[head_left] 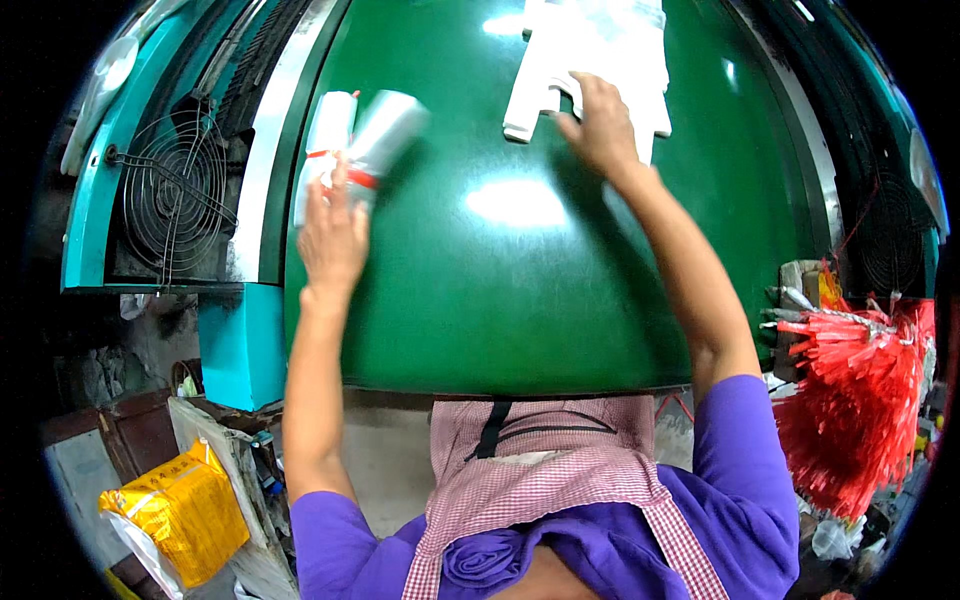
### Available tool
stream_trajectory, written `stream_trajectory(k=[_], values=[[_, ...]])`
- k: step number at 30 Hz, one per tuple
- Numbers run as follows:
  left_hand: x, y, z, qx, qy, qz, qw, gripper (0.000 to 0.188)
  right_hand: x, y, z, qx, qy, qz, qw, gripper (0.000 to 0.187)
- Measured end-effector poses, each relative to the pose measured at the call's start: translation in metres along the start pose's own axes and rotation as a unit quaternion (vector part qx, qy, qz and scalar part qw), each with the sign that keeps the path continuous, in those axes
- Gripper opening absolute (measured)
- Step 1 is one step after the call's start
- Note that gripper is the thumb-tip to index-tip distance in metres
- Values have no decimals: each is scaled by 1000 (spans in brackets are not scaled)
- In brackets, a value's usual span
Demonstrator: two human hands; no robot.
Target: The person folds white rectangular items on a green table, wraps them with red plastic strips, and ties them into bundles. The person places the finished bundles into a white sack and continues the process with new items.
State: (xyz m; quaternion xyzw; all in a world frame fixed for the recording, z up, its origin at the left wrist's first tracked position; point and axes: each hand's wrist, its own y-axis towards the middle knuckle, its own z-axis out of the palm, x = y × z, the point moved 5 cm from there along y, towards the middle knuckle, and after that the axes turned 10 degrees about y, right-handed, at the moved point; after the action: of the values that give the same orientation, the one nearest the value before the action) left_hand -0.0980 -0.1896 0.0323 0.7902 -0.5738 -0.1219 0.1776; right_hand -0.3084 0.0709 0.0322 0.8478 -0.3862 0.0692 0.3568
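My left hand [335, 235] reaches up the left side of the green tabletop [470, 300], its fingers stretched out against two rolled bundles of white plastic bags. One bundle [332, 120] lies nearly straight. The other bundle [390, 132] tilts to the right and is blurred; each has a red band round it. I cannot see the fingers wrapped round either one. Farther right, my right hand [603, 130] hovers at the near edge of a flat stack of white plastic bags [600, 50], fingers and thumb apart, holding nothing.
Left of the table is a teal machine frame [90, 220] with a round wire fan guard [172, 195]. A yellow wrapped package [185, 510] sits low on the left. Red plastic strips [850, 400] hang in a bunch by the table's right corner.
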Motion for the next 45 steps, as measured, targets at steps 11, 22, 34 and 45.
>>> stream_trajectory(k=[11,22,34,45], values=[[-43,-40,-2,19,-107,167,980,53,14,-94,-25,323,129,-54,936,22],[-112,-162,-36,92,-193,380,900,50,39,-263,-131,421,22,-36,906,91],[-194,-73,2,187,-223,213,933,21,53,-175,-77,163,379,153,898,24],[-191,-114,-23,-8,-249,377,892,33,49,-176,-33,283,17,-52,958,49]])
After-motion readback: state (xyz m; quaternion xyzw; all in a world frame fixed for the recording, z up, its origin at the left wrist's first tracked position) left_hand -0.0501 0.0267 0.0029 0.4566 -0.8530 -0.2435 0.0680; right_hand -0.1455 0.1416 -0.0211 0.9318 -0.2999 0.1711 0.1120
